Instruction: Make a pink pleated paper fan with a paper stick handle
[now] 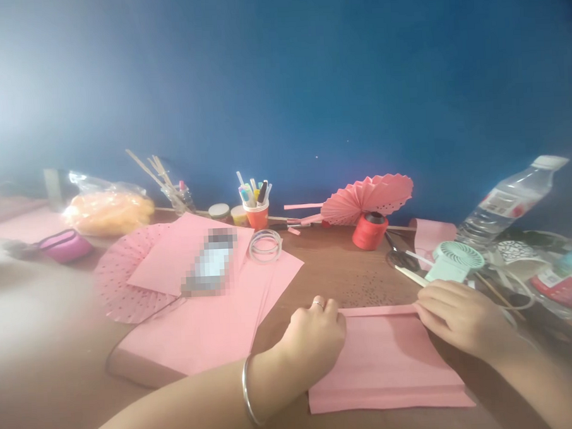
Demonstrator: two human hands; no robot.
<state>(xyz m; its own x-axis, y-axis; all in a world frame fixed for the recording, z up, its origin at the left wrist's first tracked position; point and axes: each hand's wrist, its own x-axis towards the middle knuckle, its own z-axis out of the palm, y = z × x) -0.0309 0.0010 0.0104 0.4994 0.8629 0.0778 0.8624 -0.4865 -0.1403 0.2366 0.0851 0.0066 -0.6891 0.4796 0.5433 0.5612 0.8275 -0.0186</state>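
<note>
A sheet of pink paper (pixel 387 355) lies in front of me on the brown table, with a narrow fold along its far edge and a crease near its close edge. My left hand (pixel 317 333), with a ring and a bracelet, is closed on the left end of the folded far edge. At the right end of that same fold, my right hand (pixel 454 314) pinches the paper between thumb and fingers. Dark specks dot the table just beyond the sheet.
Pink sheets (pixel 192 345) and a phone (pixel 210 262) lie left. Behind stand a pen cup (pixel 256 214), a red thread spool (pixel 370 231) and a pleated pink fan (pixel 365 198). A mint handheld fan (pixel 453 261) and tilted plastic bottle (pixel 508 198) crowd the right.
</note>
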